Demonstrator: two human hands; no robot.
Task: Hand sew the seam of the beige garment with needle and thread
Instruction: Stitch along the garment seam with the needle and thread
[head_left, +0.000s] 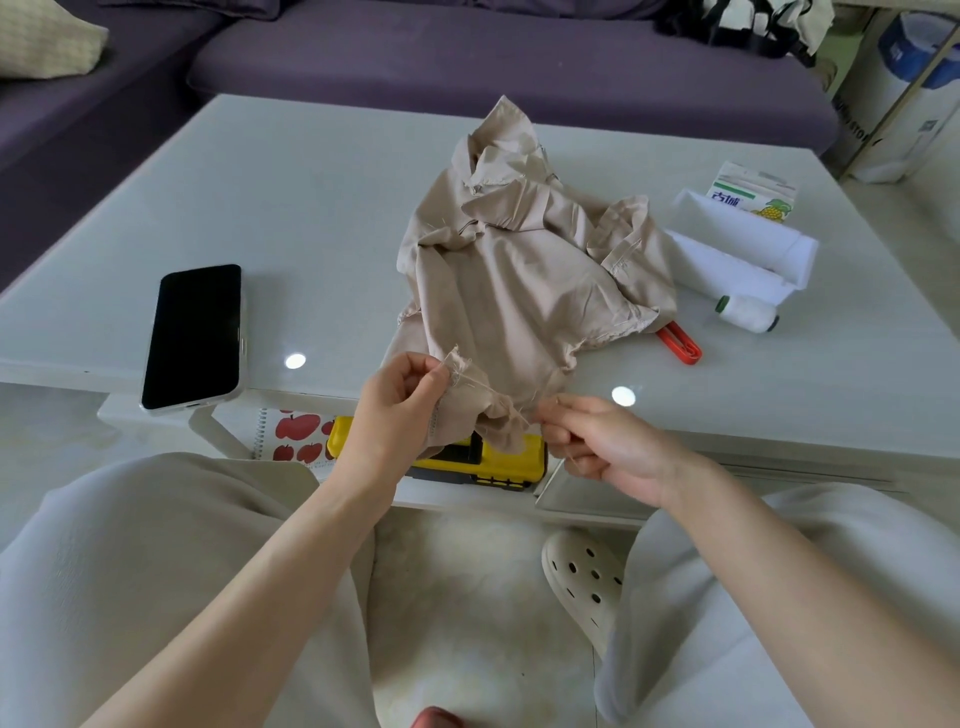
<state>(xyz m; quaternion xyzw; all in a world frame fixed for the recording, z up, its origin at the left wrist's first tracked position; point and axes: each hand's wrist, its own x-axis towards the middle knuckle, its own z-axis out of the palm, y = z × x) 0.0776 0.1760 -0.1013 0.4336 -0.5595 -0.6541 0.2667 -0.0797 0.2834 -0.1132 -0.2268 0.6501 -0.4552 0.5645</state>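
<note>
The beige garment (519, 260) lies crumpled on the white table (322, 208), and one corner hangs over the near edge. My left hand (397, 410) pinches that corner at its frayed seam. My right hand (597, 441) is just right of the corner, fingers curled, pinching a thin pale thread (498, 397) that runs from the seam to my fingertips. The needle is too small to make out.
A black phone (195, 338) lies at the table's near left. A white thread spool (748, 313), red-orange snips (680, 343), white folded cloth (737, 249) and a drink carton (753, 195) sit to the right. A yellow box (493, 462) is on the lower shelf.
</note>
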